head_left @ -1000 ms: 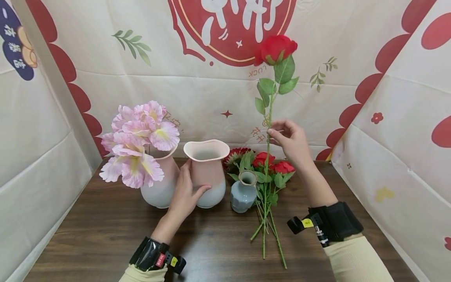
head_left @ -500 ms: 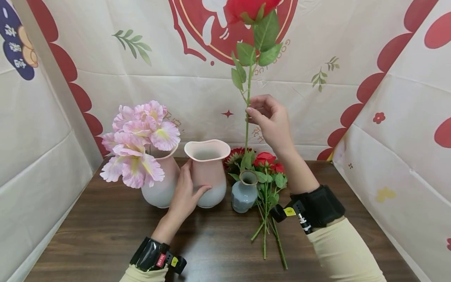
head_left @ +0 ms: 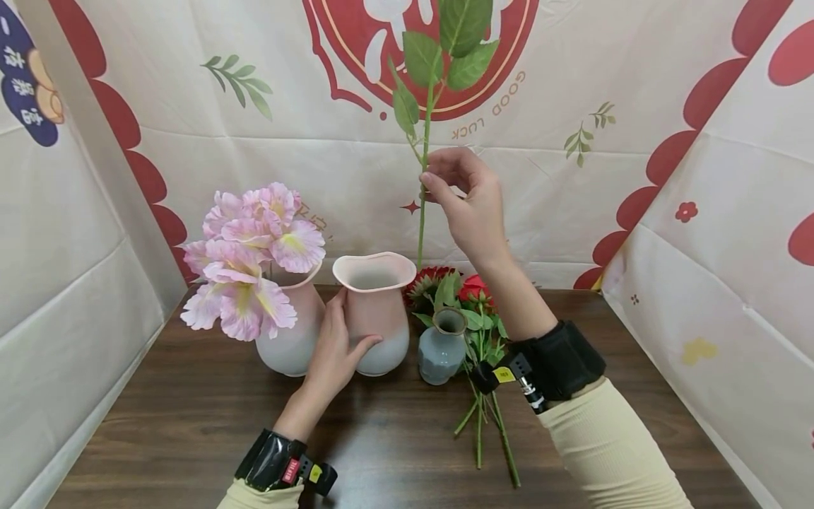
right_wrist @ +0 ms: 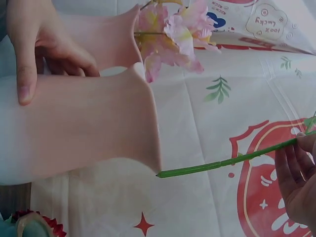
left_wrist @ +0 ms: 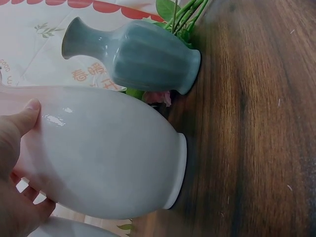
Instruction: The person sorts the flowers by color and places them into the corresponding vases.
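My left hand [head_left: 332,353] holds a pink-and-white vase [head_left: 389,318] by its left side, thumb across the front and fingers behind. The vase stands upright on the table. My right hand [head_left: 472,208] pinches the green stem of a rose [head_left: 422,225] between thumb and fingertips, well above the table. Its leaves show, but the bloom lies past the top edge of the head view. In the right wrist view the cut end of the stem [right_wrist: 197,168] is right at the vase's rim, and the hand grips it farther up.
A matching vase [head_left: 282,352] with pale pink ruffled flowers [head_left: 251,261] stands at the left. Right of the held vase is a small blue-grey vase [head_left: 439,353]. Behind it lie red roses [head_left: 473,288] and a dark red flower [head_left: 425,288], their stems [head_left: 505,445] pointing forward.
My right hand has moved left and up with the rose, from above the lying flowers to just right of the vase's mouth. The bloom has left the head view. My left hand stays put.
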`<state>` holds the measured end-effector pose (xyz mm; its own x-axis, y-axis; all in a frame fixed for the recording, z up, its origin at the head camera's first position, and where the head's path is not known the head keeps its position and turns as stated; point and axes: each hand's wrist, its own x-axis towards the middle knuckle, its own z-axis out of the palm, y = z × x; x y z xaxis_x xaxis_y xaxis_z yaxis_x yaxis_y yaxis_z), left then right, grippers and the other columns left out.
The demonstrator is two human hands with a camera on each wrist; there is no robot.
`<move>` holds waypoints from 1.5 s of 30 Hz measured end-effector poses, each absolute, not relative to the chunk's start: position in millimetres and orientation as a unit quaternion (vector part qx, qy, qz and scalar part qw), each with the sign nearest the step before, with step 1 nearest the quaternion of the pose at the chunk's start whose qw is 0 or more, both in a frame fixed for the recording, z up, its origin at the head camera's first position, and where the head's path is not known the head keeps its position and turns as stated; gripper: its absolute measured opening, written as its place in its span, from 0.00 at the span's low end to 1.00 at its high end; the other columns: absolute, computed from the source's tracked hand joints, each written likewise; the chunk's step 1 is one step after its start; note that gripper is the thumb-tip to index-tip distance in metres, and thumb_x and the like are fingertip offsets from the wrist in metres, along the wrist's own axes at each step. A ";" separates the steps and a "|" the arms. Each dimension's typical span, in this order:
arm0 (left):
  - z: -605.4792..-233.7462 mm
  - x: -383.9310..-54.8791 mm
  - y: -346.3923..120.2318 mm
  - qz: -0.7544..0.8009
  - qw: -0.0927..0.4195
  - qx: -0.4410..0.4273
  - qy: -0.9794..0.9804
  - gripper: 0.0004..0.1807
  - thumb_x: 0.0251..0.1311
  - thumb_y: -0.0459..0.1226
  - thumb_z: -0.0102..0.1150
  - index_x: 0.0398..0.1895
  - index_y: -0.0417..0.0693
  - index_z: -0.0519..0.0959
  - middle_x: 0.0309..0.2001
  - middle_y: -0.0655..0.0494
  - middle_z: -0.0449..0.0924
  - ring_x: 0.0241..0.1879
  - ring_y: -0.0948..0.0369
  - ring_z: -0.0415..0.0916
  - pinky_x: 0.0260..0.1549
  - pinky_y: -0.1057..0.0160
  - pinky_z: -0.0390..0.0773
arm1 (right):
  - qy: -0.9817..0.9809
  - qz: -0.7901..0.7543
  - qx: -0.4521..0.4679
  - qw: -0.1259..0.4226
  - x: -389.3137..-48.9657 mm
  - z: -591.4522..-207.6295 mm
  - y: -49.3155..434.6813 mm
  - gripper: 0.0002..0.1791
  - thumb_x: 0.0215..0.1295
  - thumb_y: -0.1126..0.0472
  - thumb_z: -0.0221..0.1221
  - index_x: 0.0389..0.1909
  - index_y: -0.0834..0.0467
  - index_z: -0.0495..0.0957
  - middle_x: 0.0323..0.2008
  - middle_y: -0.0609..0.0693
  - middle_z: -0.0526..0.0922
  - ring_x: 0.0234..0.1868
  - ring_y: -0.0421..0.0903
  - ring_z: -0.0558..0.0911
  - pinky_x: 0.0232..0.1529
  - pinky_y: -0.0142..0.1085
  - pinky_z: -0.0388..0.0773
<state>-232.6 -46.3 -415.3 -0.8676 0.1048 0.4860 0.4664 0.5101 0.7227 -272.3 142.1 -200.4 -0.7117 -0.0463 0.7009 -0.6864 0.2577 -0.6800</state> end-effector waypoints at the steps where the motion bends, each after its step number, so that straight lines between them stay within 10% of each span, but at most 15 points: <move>1: -415.6 -232.7 -46.5 -0.465 0.194 -0.169 -0.847 0.52 0.55 0.41 0.72 0.76 0.36 0.50 0.70 0.34 0.58 0.71 0.42 0.60 0.70 0.43 0.64 | -0.737 0.557 0.251 0.290 -272.3 -199.9 140.6 0.12 0.67 0.67 0.61 0.48 0.68 0.77 0.37 0.52 0.81 0.36 0.41 0.83 0.41 0.32 0.86; 45: -414.2 -229.7 -47.0 -0.473 0.196 -0.172 -0.842 0.52 0.54 0.40 0.73 0.75 0.35 0.51 0.69 0.33 0.60 0.71 0.42 0.61 0.70 0.44 0.63 | -0.758 0.553 0.241 0.247 -277.1 -209.8 111.6 0.12 0.68 0.67 0.60 0.50 0.66 0.77 0.39 0.58 0.82 0.35 0.40 0.82 0.39 0.33 0.86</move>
